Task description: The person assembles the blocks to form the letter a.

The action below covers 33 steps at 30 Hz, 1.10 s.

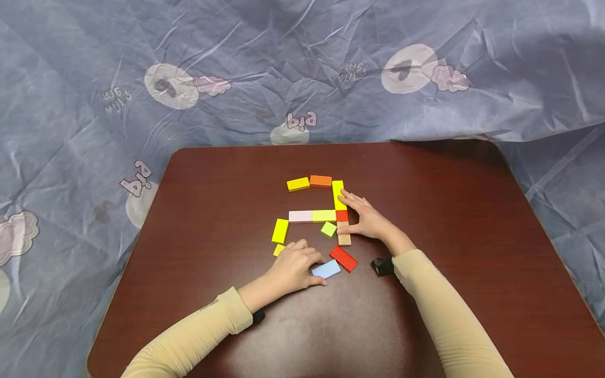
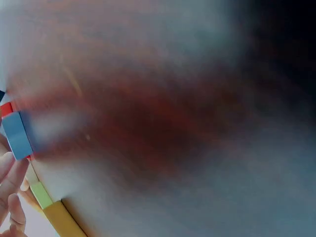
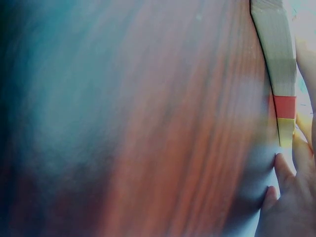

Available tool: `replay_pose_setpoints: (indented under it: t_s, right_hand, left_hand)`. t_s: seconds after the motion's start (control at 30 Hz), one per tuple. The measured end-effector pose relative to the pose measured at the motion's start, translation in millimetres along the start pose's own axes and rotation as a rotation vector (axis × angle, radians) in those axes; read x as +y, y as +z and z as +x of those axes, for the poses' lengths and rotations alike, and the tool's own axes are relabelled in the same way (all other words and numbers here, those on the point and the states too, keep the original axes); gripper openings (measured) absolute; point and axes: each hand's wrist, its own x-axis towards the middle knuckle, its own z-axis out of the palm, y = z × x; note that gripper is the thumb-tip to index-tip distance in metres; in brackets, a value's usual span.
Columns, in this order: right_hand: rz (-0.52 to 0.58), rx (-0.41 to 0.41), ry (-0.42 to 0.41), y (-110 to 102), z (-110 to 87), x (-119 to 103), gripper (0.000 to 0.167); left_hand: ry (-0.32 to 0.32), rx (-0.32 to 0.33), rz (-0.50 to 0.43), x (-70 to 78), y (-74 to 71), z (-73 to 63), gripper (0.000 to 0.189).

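Observation:
At the near side of the block layout, my left hand holds a light blue block by its left end, between thumb and fingers. The same blue block shows at the left edge of the left wrist view. My right hand lies along the layout's right side with fingers stretched out. Its fingertips touch a long yellow block, and its thumb rests at a plain wooden block. Between those two sits a small red block. A longer red block lies slanted beside the blue one.
A pale pink block and a lime block form a row leftward from the small red one. A lime square lies below. Yellow and orange blocks lie behind; another yellow block lies left on the brown table.

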Motion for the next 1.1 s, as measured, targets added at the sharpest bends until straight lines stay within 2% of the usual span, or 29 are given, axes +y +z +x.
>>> replay_pose_setpoints:
  t_s: [0.2, 0.43, 0.83, 1.1]
  right_hand:
    - [-0.007, -0.006, 0.005, 1, 1.2, 1, 0.096]
    - [-0.004, -0.011, 0.012, 0, 1.2, 0, 0.096]
    - [-0.005, -0.01, 0.001, -1, 2.5, 2, 0.096]
    - [-0.001, -0.01, -0.002, -1, 1.2, 2, 0.096]
  left_hand:
    - [0.009, -0.005, 0.009, -1.2, -2.5, -0.9, 0.037]
    - [0.001, 0.009, -0.038, -14.0, -6.2, -6.4, 0.033]
    - [0.015, -0.027, -0.102, -31.3, -8.7, -12.2, 0.036]
    - [0.05, -0.051, -0.153, -37.9, -12.7, -18.2, 0.035]
